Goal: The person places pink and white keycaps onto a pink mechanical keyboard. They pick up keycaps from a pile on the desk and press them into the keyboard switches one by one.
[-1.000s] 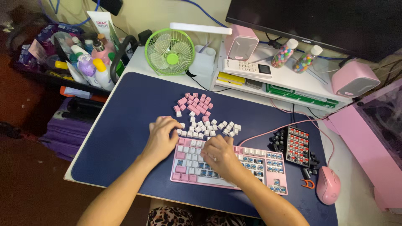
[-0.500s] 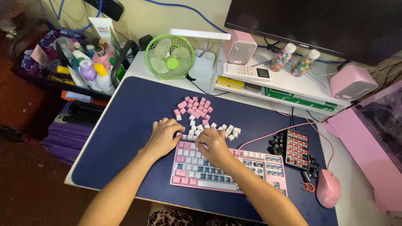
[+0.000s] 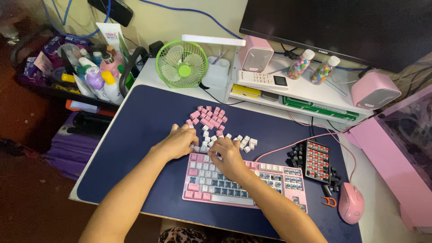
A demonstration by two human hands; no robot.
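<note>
Both grips unclear, left hand (image 3: 180, 140) and right hand (image 3: 228, 156) on loose keycaps (image 3: 211, 130), above pink keyboard (image 3: 243, 182).

White desk (image 3: 382, 211) against a cream wall (image 3: 180, 18), reddish-brown floor (image 3: 27, 198).

The keyboard (image 3: 252, 182) has a smooth pink plastic case, and the loose keycaps (image 3: 211, 118) look like matt pink and white plastic. They lie on a matt dark blue cloth-like mat (image 3: 139, 130). The mouse (image 3: 350, 203) is glossy pink plastic, and the fan (image 3: 182, 64) is green plastic.
</note>
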